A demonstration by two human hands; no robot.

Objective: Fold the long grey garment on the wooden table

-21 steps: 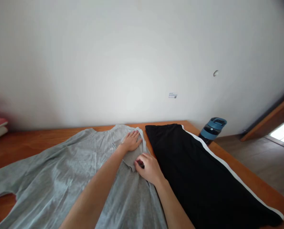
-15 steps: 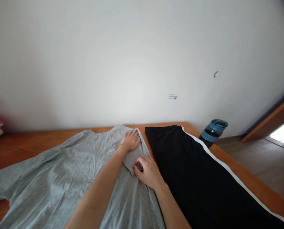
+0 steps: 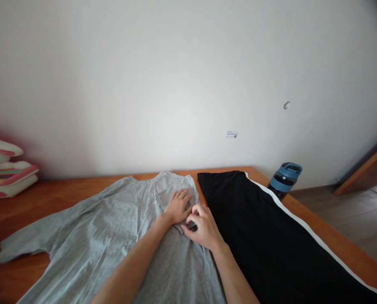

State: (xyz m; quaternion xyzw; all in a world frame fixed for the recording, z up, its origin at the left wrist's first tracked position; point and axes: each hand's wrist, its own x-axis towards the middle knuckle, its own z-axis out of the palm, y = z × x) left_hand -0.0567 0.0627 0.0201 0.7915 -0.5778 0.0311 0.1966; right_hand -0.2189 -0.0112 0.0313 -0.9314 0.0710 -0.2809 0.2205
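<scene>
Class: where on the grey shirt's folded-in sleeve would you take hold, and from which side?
Probably at the loose cuff end of the folded sleeve, from the right. The left hand lies flat on it; the right hand already pinches that edge beside the black trousers.

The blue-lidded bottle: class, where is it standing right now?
In the head view the bottle stands at the right, past the table's far corner, beside the black trousers.

Black trousers [image 3: 270,236] lie on the wooden table [image 3: 80,190] near a blue bottle [image 3: 283,179].
</scene>
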